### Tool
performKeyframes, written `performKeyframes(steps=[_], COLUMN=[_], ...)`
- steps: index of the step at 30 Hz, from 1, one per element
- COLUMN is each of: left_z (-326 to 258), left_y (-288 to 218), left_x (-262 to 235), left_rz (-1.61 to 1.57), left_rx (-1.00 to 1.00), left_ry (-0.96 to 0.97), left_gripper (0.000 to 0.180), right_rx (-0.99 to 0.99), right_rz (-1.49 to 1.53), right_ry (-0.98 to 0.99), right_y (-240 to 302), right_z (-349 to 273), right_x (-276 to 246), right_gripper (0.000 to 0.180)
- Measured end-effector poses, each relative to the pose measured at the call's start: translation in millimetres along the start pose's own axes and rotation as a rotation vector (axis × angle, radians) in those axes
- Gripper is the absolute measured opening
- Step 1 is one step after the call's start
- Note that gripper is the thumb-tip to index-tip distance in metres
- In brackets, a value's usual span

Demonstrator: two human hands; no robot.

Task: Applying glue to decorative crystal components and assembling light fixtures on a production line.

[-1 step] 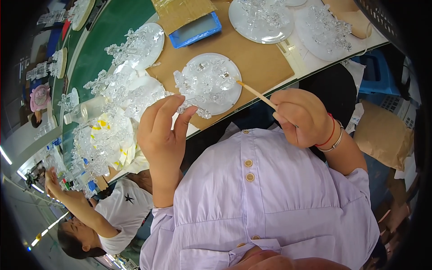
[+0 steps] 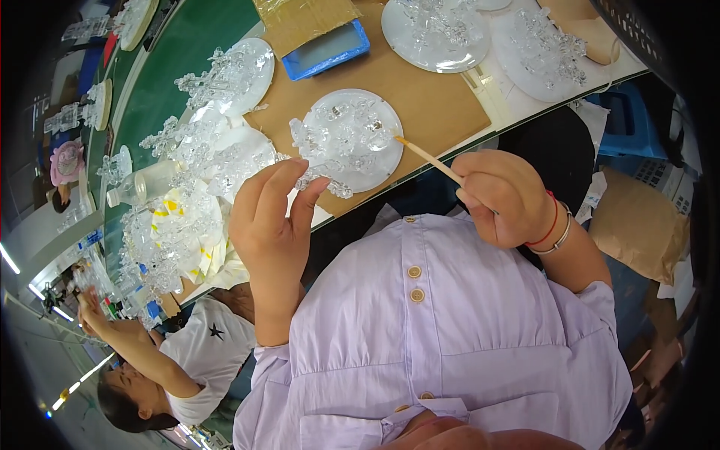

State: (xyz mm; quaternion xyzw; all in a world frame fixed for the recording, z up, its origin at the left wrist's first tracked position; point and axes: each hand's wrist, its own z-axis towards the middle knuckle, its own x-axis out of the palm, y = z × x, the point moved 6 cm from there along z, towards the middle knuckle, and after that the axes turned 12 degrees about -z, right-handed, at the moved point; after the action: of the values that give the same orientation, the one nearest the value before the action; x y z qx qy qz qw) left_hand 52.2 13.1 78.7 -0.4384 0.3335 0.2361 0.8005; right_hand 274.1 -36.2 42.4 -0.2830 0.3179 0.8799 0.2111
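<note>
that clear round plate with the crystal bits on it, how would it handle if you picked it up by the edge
The clear round plate looks like glass or hard plastic, so probably stiff and fragile. The crystal pieces stand proud of it and may snag or snap. The left hand holds its rim while the right hand aims a thin stick, suggesting it is fairly light.

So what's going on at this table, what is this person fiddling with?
A person in a pale lilac shirt is working on a clear glass ornament on a round disc. The left hand holds the ornament's near edge, while the right hand grips a thin wooden stick whose tip touches the disc's rim. The disc sits over a brown cardboard sheet on the table. More glass pieces lie around, and another person works nearby at lower left.
</note>
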Motion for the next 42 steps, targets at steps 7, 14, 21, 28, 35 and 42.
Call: performKeyframes(steps=[7, 14, 21, 28, 35, 42], left_z=[-5.4, -8.2, -6.3, -4.1, -6.4, -10.2], left_y=[-5.3, -1.8, 9.2, 12.3, 17.3, 24.5], left_x=[0.9, -2.5, -5.2, -8.6, -9.3, -8.2], left_rz=[0.029, 0.050, 0.065, -0.031, -0.008, -0.119], left_rx=[0.050, 0.067, -0.015, 0.002, 0.056, -0.028], left_ry=[-0.012, -0.084, -0.136, -0.099, -0.104, -0.097], left_gripper=[0.030, 0.030, 0.030, 0.041, 0.039, 0.038], right_rx=[-0.008, 0.009, 0.020, 0.089, 0.067, 0.175], right_rz=[0.023, 0.124, -0.070, -0.319, -0.305, -0.032], right_ry=[-0.011, 0.027, -0.160, -0.164, -0.224, -0.138], right_y=[4.7, -0.7, -14.0, -42.4, -42.7, -18.5], right_z=[-2.5, 20.1, 84.1, 113.4, 108.6, 48.6], right_x=[5.7, -3.8, -11.7, 28.0, 15.0, -17.9], right_gripper=[0.023, 0.021, 0.009, 0.011, 0.011, 0.006])
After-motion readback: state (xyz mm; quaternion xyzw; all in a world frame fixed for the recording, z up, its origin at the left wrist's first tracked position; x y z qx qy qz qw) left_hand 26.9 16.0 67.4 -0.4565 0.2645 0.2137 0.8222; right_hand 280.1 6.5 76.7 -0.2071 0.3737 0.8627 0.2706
